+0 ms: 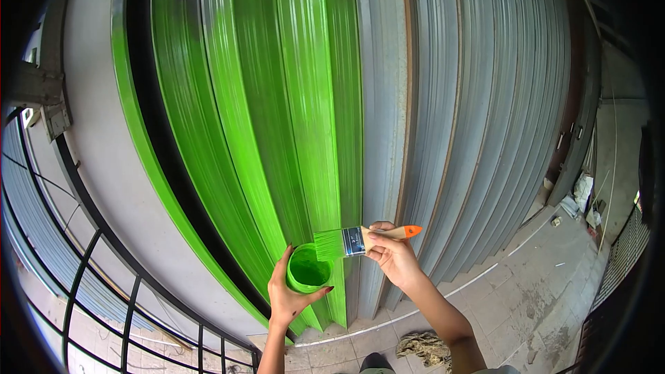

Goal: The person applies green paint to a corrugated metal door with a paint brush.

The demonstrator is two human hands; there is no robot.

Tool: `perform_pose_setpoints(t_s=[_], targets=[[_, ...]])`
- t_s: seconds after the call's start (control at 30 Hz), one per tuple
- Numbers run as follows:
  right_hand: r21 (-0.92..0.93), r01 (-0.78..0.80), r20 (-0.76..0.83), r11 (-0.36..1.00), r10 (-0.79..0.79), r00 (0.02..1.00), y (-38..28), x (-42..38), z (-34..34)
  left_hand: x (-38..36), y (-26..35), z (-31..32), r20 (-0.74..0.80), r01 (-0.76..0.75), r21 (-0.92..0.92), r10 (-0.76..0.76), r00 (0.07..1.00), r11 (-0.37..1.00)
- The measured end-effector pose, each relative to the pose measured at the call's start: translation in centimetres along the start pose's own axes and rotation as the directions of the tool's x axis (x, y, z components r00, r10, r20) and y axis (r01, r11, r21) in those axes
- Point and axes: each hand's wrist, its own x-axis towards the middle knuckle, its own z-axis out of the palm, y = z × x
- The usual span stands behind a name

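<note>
My left hand (294, 299) is wrapped round a small open tub (309, 269) with green paint in it. In my right hand (389, 249) is a wide paintbrush (354, 241) with a wooden handle, an orange tip and a metal band. Its bristles are coated green and lie over the tub's upper right rim. Behind both hands stands a folding metal shutter; its left panels (262, 97) are green, with darker patches near the top, and its right panels (478, 97) are bare grey.
A crumpled cloth (424, 349) lies on the tiled floor (499, 305) near my feet. Black metal railings (90, 249) curve along the lower left, beside a pale wall (104, 131). Plastic scraps (582, 194) sit at the right.
</note>
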Motion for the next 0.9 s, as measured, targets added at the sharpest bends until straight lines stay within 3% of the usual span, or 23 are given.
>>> perform_pose_setpoints(t_s=[0.57, 0.9], targets=[[0.008, -0.036, -0.066, 0.999, 0.036, 0.997, 0.9, -2.8, -3.1, -0.7, 1.2, 2.4, 0.132, 0.053, -0.076, -0.043, 0.990, 0.996], [0.214, -0.020, -0.208, 0.977, 0.065, 0.976, 4.7, -5.7, -5.6, -4.6, -1.8, 4.0, 0.204, 0.099, -0.180, -0.061, 0.977, 0.979]])
